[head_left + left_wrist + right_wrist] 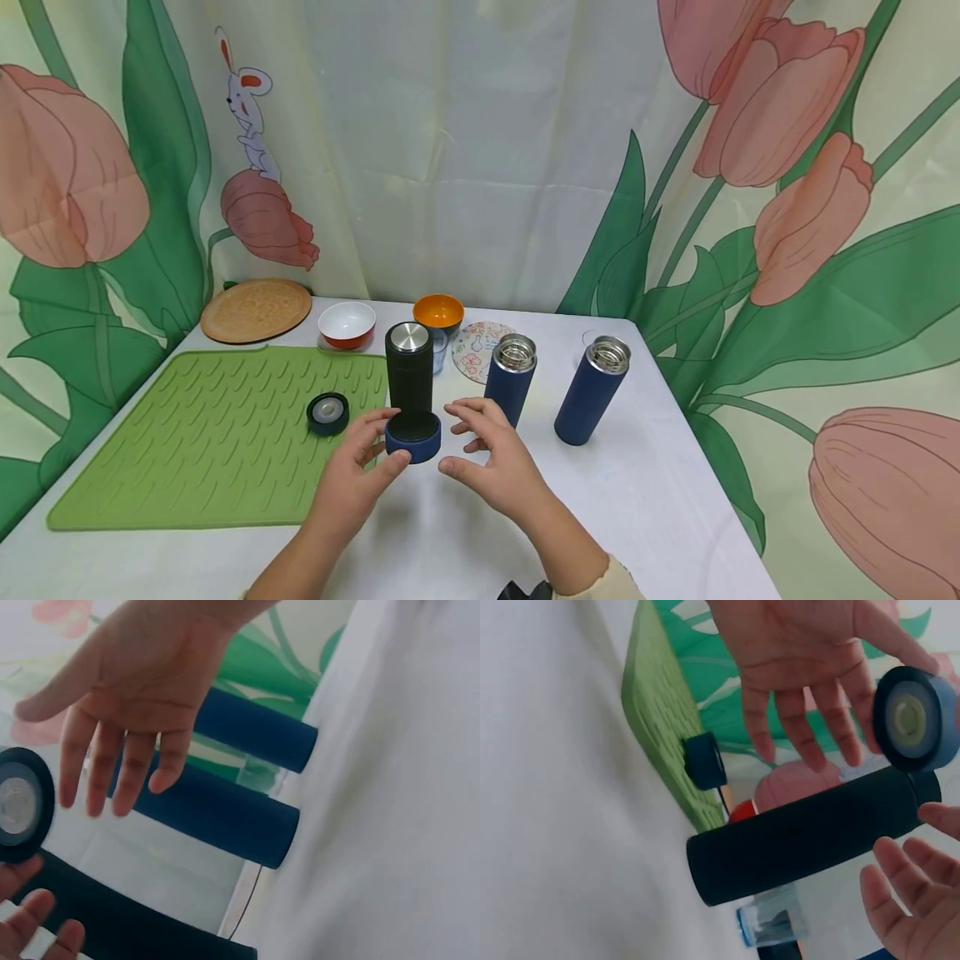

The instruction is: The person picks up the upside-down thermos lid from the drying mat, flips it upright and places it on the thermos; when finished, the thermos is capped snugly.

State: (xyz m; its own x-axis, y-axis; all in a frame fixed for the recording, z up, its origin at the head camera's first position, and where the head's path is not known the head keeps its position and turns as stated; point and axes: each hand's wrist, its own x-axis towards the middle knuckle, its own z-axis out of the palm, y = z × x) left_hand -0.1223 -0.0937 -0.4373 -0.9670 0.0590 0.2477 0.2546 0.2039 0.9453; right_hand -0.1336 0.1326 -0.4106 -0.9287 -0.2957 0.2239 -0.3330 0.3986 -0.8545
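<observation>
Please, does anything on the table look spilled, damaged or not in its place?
I see no spill or damage. Only slightly odd: a loose lid lies inside up on the green ridged mat, while both blue bottles stand uncapped. The left hand holds a blue lid.

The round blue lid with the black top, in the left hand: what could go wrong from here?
The blue lid might slip: only the left hand pinches it. The tall black cylindrical bottle standing beyond the lid could be knocked over. In the head view, the right hand partly hides an uncapped dark-blue cylindrical bottle, which might get bumped.
</observation>
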